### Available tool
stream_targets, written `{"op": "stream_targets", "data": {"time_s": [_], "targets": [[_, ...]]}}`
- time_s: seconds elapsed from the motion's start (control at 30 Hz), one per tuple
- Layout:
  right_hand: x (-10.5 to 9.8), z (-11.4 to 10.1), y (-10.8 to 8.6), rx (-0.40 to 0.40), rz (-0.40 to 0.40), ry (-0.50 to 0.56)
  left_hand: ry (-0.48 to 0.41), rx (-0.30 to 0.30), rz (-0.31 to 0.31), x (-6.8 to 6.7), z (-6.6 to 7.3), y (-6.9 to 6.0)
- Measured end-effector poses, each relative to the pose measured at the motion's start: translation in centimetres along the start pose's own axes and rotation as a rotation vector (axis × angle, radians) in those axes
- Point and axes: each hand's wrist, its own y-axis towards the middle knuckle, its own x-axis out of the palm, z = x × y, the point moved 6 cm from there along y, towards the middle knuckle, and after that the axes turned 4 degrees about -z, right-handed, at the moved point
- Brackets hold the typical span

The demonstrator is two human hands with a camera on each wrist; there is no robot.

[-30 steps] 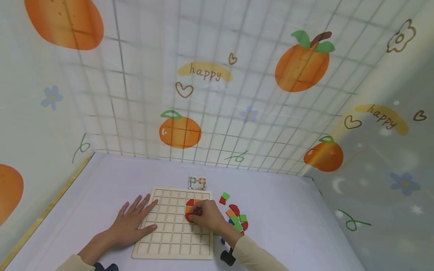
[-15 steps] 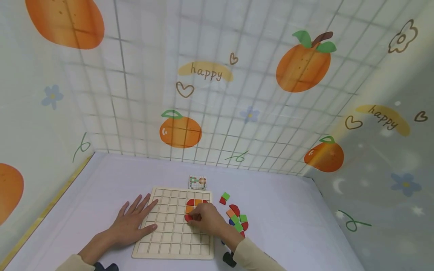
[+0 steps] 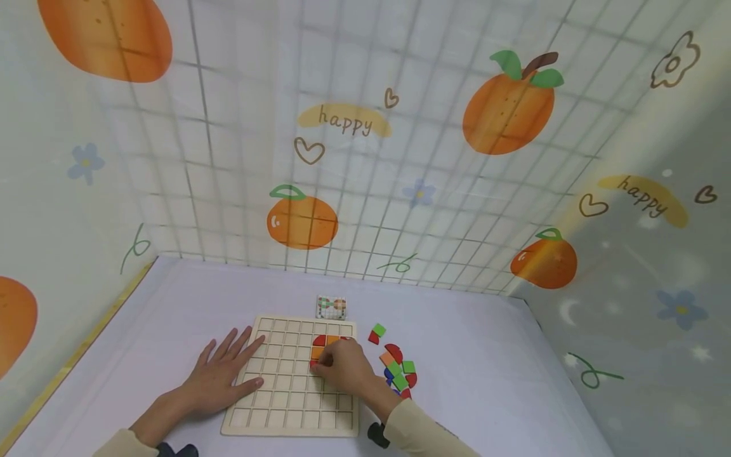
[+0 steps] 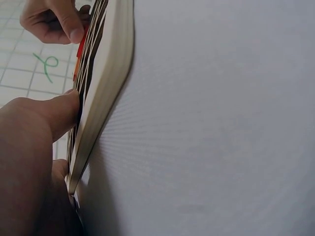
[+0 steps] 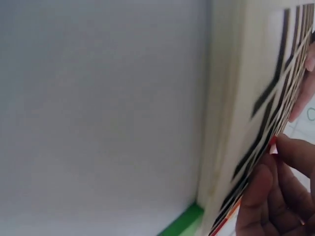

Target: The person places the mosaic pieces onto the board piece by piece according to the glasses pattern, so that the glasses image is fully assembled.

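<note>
A pale wooden grid board (image 3: 285,401) lies on the table. My left hand (image 3: 219,374) rests with spread, straight fingers over its left edge; in the left wrist view its thumb (image 4: 63,110) touches the rim. Over the right half of the board, my right hand (image 3: 349,367) pinches a small red piece (image 5: 272,141) at a grid cell; its full outline is hidden by the fingers. Just beyond those fingertips sit a red quarter-round piece (image 3: 320,341) and orange squares (image 3: 317,352) in the cells. Another red piece there is partly covered by the hand.
Right of the board lies a loose cluster of red, green, orange and blue pieces (image 3: 395,368). A green square (image 3: 379,329) touches a red piece farther back. Behind the board is a small printed pattern card (image 3: 332,307). Patterned curtains (image 3: 365,190) enclose the table (image 3: 474,374).
My right hand has shifted only slightly over the same cell, its fingers now covering more of the red piece. My left hand stays in place on the board.
</note>
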Motion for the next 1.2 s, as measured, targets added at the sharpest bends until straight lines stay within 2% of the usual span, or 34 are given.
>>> {"op": "stream_targets", "data": {"time_s": [0.13, 0.27, 0.47, 0.6, 0.67, 0.83, 1.03, 1.2], "targets": [[0.1, 0.0, 0.0, -0.001, 0.008, -0.016, 0.006, -0.007, -0.009, 0.1, -0.1, 0.0], [-0.1, 0.3, -0.2, -0.055, 0.012, -0.034, -0.008, -0.005, -0.013, 0.2, -0.1, -0.1], [-1.7, 1.7, -0.7, -0.088, 0.089, -0.133, -0.004, -0.005, -0.012, 0.0, 0.0, 0.0], [-2.6, 3.3, -1.3, -0.029, 0.100, -0.200, -0.014, 0.015, -0.003, 0.3, -0.3, 0.1], [-3.0, 4.1, -1.7, 0.011, 0.100, -0.223, -0.034, 0.037, 0.020, 0.5, -0.4, 0.1], [-4.4, 5.8, -3.0, 0.133, 0.129, -0.282, -0.026, 0.040, 0.035, 0.8, -0.6, 0.1], [-5.4, 7.4, -4.6, 0.303, 0.157, -0.475, -0.043, 0.049, 0.050, 0.5, -0.5, 0.0], [-5.5, 7.7, -5.4, 0.342, 0.184, -0.555, -0.046, 0.027, 0.033, 0.1, -0.1, -0.1]]}}
